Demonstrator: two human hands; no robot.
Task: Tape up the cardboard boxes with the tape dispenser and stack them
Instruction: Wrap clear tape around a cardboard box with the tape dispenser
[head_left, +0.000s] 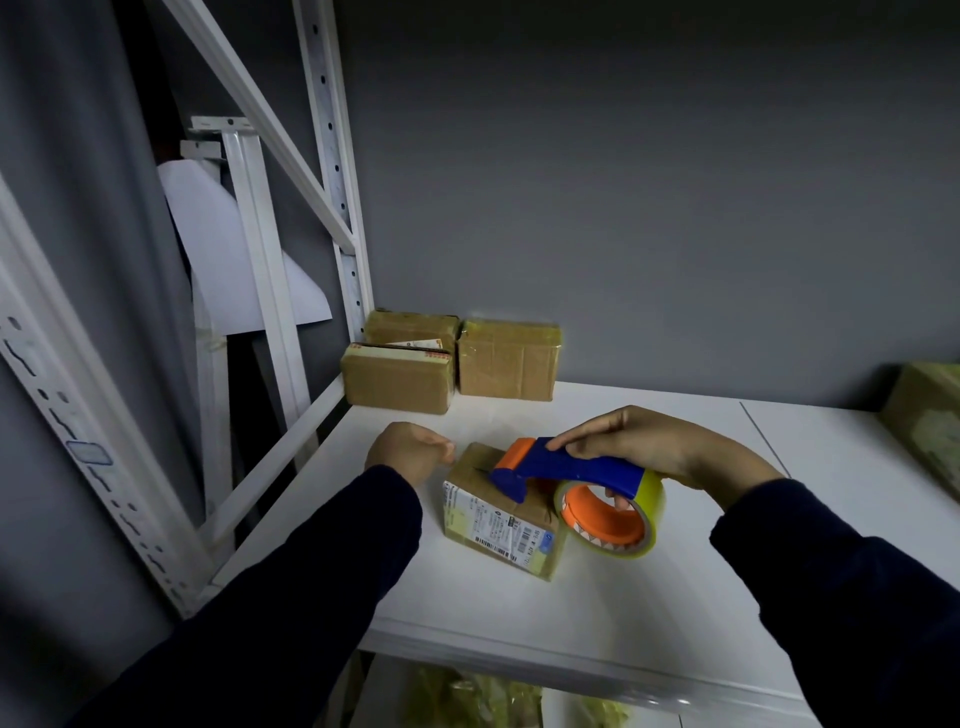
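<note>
Gripping the blue-and-orange plastic tape dispenser (566, 467), the right hand (644, 441) wraps its handle and presses its nose onto a small labelled cardboard box (493, 525) on the white shelf (571, 613); the left hand (410, 449), fingers curled, rests against the box's far-left corner. Three taped boxes (452, 361) sit behind.

At centre frame you have one cardboard box (501, 512) on the shelf (519, 613). The tape dispenser (576, 480) sits on its top — right hand (644, 447) over the dispenser, left hand (410, 449) touching the box's left far corner. Behind, upper left of centre, three boxes (452, 361) stand against the wall.
</note>
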